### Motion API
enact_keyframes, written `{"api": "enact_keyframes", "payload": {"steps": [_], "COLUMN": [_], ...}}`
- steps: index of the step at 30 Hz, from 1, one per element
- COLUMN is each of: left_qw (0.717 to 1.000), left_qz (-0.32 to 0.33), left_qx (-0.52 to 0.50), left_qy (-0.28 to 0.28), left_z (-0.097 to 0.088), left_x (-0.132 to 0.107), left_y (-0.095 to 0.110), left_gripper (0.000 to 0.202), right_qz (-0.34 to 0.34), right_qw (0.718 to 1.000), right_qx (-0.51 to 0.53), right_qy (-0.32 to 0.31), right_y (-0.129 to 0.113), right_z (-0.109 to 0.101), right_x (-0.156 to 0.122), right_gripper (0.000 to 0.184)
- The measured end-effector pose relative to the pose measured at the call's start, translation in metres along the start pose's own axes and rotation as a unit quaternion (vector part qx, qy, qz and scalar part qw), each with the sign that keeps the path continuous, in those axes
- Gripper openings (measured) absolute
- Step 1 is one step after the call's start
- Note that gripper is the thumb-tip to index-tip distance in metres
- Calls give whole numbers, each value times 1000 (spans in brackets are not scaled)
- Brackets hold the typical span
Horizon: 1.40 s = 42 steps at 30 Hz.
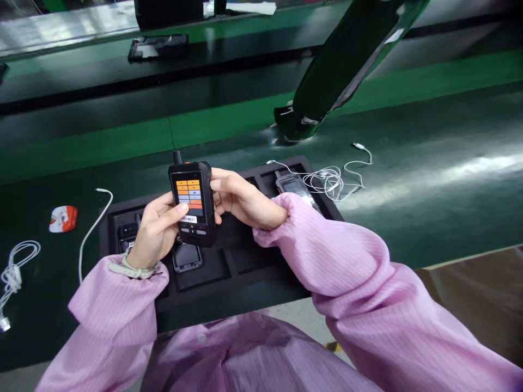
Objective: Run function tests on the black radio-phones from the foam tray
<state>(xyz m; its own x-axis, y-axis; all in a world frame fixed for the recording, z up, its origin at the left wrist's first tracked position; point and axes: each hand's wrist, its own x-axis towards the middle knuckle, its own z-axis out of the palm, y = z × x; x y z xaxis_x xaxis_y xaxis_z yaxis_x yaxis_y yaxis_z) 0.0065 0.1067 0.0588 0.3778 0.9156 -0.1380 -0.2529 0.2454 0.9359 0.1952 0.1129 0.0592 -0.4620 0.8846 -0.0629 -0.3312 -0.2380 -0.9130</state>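
A black handheld radio (192,204) with a stubby antenna and a lit screen of orange, blue and red tiles is held up above a black foam tray (253,277). My left hand (157,226) grips its left side, the thumb lying on the lower part of the screen. On the other side, my right hand (241,198) has its fingers closed at the radio's right edge. Below the held one, a second device (187,257) lies in the tray. Another radio (129,231) sits partly hidden beside my left wrist, and one more (298,188) rests in the tray's far right pocket.
White earphone-like cord (335,182) lies tangled over the tray's right corner. A white cable (96,220), a coiled USB cable (14,275) and a red-and-white item (63,219) lie at left. A dark green post (327,76) rises behind the tray; a flat black device (157,48) lies farther back.
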Motion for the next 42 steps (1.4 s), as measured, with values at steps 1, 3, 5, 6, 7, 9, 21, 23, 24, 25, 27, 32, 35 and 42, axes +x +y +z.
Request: {"api": "enact_keyframes", "payload": {"steps": [1, 3, 5, 6, 7, 9, 21, 23, 24, 25, 27, 32, 35, 42], "left_qw": [1000, 1000, 999, 999, 999, 999, 998, 999, 999, 999, 999, 1000, 1000, 1000], "left_qz": [1, 2, 2, 3, 4, 6, -10, -7, -5, -5, -4, 18, 21, -2], "left_qx": [-6, -22, -32, -33, -34, -36, -48, -42, -40, -37, -29, -11, -12, -26], "left_qy": [-3, -9, -14, -14, -13, -12, -26, -21, -18, -17, -12, 21, 20, 2], "left_z": [1, 4, 6, 6, 6, 6, 3, 2, 3, 3, 4, 5, 4, 2], "left_x": [0, 0, 0, 0, 0, 0, -2, -2, -2, -2, -2, -2, -2, -6], "left_y": [1, 2, 3, 4, 4, 3, 4, 5, 5, 5, 6, 6, 5, 8], "left_gripper": [28, 27, 27, 27, 26, 25, 27, 27, 27, 28, 30, 29, 26, 29], "right_qz": [-2, -11, -23, -27, -29, -31, -52, -52, -52, -54, -57, -79, -79, -102], "right_qw": [1000, 1000, 1000, 999, 999, 999, 998, 998, 998, 998, 998, 996, 996, 992], "right_qx": [2, 8, 11, 9, 4, -3, -5, -14, -17, -19, -17, -21, -25, -7], "right_qy": [-1, -4, -12, -17, -19, -24, -39, -32, -28, -26, -24, -31, -40, -73], "right_y": [0, 1, 2, 2, 3, 5, 8, 7, 6, 6, 5, 3, 4, 14], "right_z": [0, 0, 0, 0, 0, -1, -2, 0, 0, 1, 1, 2, 1, -1], "right_x": [0, 0, 0, 0, 0, 0, -3, -5, -6, -6, -6, -5, -3, -1], "right_gripper": [29, 30, 31, 29, 27, 23, 19, 19, 20, 20, 19, 22, 25, 28]}}
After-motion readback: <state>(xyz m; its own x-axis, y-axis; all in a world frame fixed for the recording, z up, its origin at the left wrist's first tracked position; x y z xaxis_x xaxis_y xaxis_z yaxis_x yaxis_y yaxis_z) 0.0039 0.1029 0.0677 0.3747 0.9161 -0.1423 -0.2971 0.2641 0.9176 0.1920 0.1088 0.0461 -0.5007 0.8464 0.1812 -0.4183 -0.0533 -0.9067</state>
